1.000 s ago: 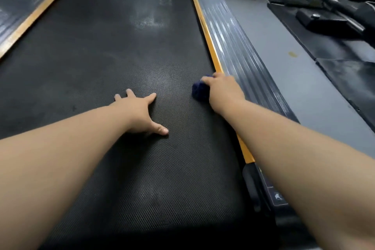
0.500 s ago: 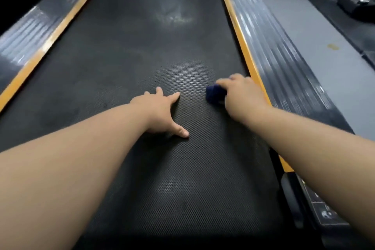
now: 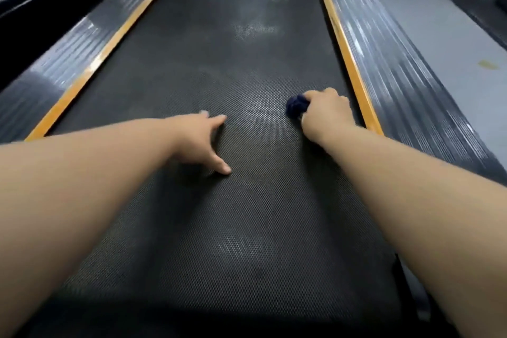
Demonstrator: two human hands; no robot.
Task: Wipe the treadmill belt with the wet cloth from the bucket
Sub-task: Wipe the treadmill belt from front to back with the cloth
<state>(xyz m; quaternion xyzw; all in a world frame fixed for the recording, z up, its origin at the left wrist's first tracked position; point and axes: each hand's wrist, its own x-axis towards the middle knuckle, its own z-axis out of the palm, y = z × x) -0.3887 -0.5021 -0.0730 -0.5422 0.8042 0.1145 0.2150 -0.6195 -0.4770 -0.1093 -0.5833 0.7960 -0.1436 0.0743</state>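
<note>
The black textured treadmill belt (image 3: pixel 247 228) runs away from me, with pale smears on its far part. My right hand (image 3: pixel 327 114) grips a bunched dark blue cloth (image 3: pixel 295 108) and holds it down on the belt near the right orange edge strip. Only the cloth's left end shows past my fingers. My left hand (image 3: pixel 200 143) rests flat on the middle of the belt with fingers spread and thumb out. No bucket is in view.
Orange strips (image 3: pixel 347 55) and ribbed grey side rails (image 3: pixel 397 68) line both sides of the belt. Grey floor (image 3: pixel 450 44) lies to the right, with a dark mat at the far right. A black gap lies beyond the left rail.
The view has swung left, so both rails now show. My right hand with the cloth has slid a little away from the right orange strip. My left hand has stayed flat on the belt.
</note>
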